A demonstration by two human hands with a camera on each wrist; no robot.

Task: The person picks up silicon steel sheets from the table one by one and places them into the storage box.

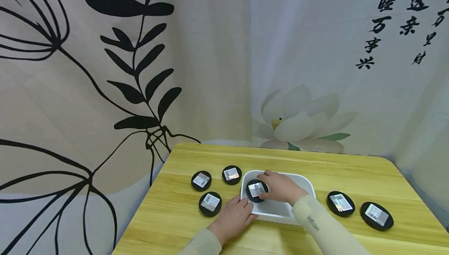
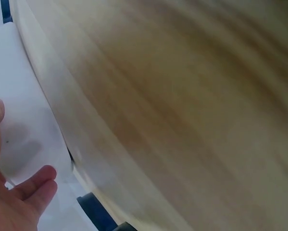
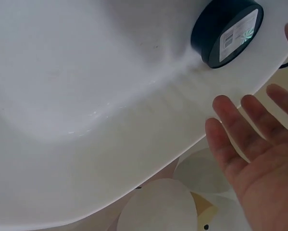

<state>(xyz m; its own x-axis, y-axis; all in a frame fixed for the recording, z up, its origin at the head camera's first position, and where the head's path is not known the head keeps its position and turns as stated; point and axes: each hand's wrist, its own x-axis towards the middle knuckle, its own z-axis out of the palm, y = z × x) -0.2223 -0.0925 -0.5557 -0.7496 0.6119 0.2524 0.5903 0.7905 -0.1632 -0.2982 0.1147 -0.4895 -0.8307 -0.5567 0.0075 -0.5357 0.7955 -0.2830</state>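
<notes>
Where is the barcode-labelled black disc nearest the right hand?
In the head view, the black disc is inside the white tray, at its left end, just beyond the left hand.

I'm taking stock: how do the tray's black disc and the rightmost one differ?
The tray disc sits in the white tray, the rightmost disc on the wooden table. The right hand is beside the tray disc, away from the rightmost disc. Both are black, round and labelled.
</notes>
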